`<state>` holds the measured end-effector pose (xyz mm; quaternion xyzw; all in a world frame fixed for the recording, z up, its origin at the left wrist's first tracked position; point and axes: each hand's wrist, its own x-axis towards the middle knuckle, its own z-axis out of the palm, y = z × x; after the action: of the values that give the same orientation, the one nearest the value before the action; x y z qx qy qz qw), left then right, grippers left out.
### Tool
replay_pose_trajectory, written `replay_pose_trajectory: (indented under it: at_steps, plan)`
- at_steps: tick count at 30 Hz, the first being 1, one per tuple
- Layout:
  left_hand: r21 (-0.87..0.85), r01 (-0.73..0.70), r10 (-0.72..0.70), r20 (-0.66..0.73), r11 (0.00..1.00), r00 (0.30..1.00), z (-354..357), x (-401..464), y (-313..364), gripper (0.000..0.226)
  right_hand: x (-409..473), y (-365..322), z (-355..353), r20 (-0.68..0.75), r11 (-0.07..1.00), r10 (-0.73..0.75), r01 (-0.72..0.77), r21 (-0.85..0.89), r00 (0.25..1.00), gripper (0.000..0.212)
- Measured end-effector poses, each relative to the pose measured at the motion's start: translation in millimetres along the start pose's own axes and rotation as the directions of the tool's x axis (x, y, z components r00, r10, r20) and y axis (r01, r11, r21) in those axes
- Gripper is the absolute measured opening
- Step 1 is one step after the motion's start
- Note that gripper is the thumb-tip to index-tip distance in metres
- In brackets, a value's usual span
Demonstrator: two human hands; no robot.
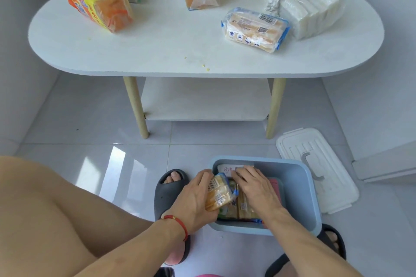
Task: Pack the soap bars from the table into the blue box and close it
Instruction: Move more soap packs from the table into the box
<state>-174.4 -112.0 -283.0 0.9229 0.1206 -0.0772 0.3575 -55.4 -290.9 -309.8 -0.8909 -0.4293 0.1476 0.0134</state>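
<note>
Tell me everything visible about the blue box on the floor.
The blue box is a rectangular, smooth plastic-looking tub with rounded corners, standing open and upright on the tiled floor. Several wrapped soap packs already lie inside. The left hand grips a soap pack at its left rim; the right hand presses down inside. Its white lid lies flat beside it.

"Tide" is printed on the orange-and-yellow soap pack (98, 2) at the far left of the table; other labels, barcodes included, cannot be read.
</note>
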Motion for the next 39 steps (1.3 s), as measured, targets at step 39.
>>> replay_pose_trajectory:
  at_steps: [39]
  plan:
    - [0.025,0.079,-0.079,0.012,0.997,0.997,-11,-4,17,0.078,11,-7,12,0.026,1.0,0.027,-0.027,0.007,0.999,0.088]
